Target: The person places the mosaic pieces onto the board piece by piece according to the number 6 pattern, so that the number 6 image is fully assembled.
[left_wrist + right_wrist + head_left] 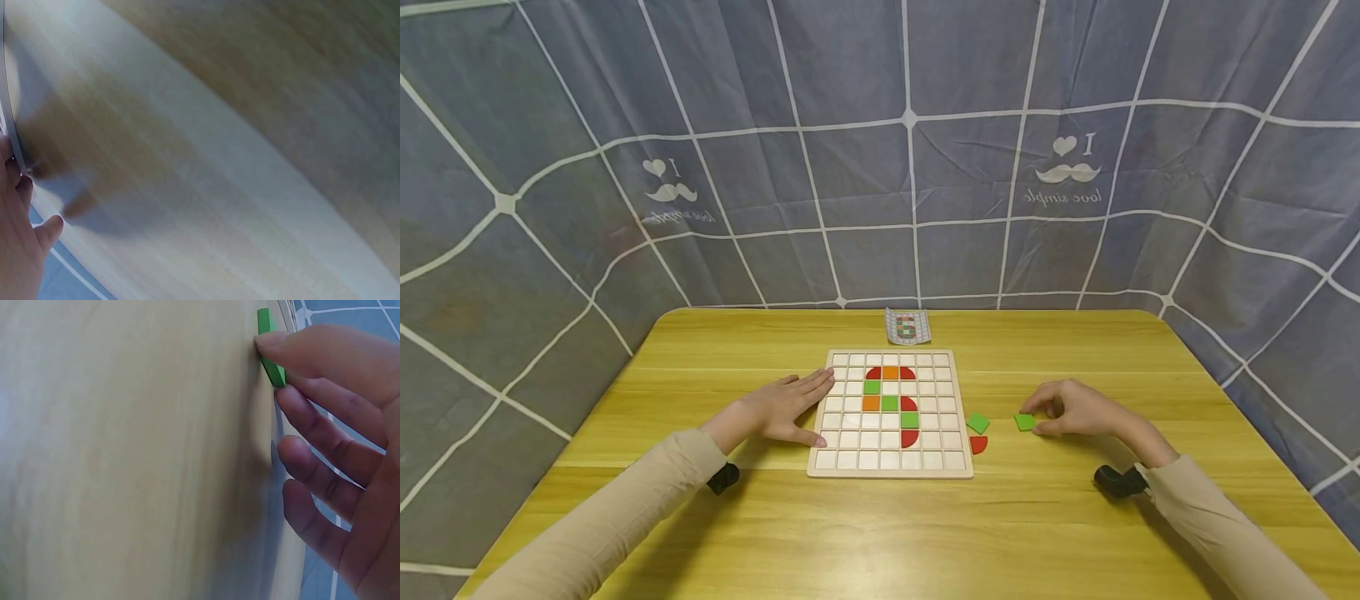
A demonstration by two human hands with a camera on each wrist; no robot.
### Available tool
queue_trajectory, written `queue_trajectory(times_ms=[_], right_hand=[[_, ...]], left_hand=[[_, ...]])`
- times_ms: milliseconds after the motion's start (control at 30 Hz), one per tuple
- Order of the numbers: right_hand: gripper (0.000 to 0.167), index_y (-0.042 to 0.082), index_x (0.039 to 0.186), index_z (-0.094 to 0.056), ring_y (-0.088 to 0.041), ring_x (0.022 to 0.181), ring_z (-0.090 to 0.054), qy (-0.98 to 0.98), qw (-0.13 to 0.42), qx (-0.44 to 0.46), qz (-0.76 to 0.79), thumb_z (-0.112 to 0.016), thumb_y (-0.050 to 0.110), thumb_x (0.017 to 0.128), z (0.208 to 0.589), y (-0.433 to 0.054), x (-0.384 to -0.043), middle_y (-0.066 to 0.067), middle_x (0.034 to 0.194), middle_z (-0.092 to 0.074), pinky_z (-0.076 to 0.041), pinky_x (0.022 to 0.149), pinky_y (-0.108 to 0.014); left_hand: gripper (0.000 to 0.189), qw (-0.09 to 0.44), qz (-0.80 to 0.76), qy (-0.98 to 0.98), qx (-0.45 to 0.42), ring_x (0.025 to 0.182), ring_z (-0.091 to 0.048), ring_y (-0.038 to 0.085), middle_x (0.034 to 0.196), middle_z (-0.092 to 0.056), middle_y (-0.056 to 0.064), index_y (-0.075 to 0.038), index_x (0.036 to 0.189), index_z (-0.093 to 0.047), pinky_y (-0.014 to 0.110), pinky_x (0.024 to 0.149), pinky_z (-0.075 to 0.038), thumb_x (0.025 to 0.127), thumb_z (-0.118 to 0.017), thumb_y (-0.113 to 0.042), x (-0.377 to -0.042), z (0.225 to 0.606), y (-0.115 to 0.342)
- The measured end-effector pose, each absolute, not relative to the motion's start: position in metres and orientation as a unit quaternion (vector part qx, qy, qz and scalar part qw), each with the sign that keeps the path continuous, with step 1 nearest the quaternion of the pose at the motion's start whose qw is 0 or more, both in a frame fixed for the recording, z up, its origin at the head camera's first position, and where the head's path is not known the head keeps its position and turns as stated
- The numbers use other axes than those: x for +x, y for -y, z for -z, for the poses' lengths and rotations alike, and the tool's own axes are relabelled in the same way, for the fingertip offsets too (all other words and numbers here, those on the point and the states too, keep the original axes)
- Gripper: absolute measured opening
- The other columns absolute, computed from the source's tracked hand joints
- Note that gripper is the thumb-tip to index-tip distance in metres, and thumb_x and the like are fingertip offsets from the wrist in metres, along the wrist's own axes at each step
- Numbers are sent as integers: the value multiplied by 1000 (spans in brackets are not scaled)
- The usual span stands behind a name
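Observation:
My right hand (1078, 408) pinches a green square tile (1025, 422) between thumb and fingers, to the right of the board. In the right wrist view the same green tile (271, 350) is seen nearly edge-on at the fingertips. My left hand (786, 407) rests with fingers extended on the left edge of a white gridded wooden board (940, 458). Red quarter-round, orange square and green square tiles (889, 403) lie in several cells at the board's middle. Beside its right edge lie a loose green square tile (977, 423) and a red quarter-round tile (978, 445).
A small printed pattern card (907, 327) lies behind the board, showing a similar coloured figure on a grid. Everything stands on a yellow wood-grain table (737, 542). A grey-blue curtain (850, 167) with white lines surrounds the table's back and sides.

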State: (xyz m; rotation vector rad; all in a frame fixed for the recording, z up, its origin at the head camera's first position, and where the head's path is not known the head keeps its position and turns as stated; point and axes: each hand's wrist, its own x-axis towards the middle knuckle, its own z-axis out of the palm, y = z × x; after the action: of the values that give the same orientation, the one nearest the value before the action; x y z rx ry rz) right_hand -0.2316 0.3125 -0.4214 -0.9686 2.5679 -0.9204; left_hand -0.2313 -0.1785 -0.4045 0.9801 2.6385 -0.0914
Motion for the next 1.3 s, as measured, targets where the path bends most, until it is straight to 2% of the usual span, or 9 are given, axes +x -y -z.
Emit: queue_trajectory(times_ms=[367, 600, 1033, 1300], right_hand=[[23, 14, 99, -73, 0, 61, -45, -910, 98, -298, 272, -77, 21, 78, 422, -308, -228, 10, 72, -58, -41, 54, -19], [22, 17, 97, -73, 1, 63, -46, -921, 70, -290, 250, -77, 22, 76, 423, -304, -228, 10, 75, -59, -41, 56, -19], [24, 18, 97, -74, 0, 57, -47, -943, 4, -239, 232, -78, 25, 74, 420, -285, -222, 12, 65, -57, -39, 52, -19], [27, 17, 99, -75, -1, 52, -44, -946, -7, -224, 234, -77, 26, 73, 413, -266, -218, 11, 62, -56, -34, 47, -19]], left_hand=[[103, 164, 31, -925, 341, 150, -13, 29, 163, -4, 11, -7, 155, -11, 53, 119, -20, 85, -49, -72, -232, 406, 179], [103, 169, 27, -925, 340, 150, -13, 29, 163, -5, 11, -7, 155, -11, 53, 119, -20, 85, -50, -71, -232, 405, 178], [102, 170, 26, -924, 341, 150, -12, 29, 163, -5, 12, -6, 155, -11, 51, 119, -21, 85, -51, -69, -232, 402, 177], [103, 168, 28, -923, 344, 150, -10, 28, 163, -4, 12, -6, 155, -10, 49, 120, -21, 85, -50, -70, -232, 405, 179]])
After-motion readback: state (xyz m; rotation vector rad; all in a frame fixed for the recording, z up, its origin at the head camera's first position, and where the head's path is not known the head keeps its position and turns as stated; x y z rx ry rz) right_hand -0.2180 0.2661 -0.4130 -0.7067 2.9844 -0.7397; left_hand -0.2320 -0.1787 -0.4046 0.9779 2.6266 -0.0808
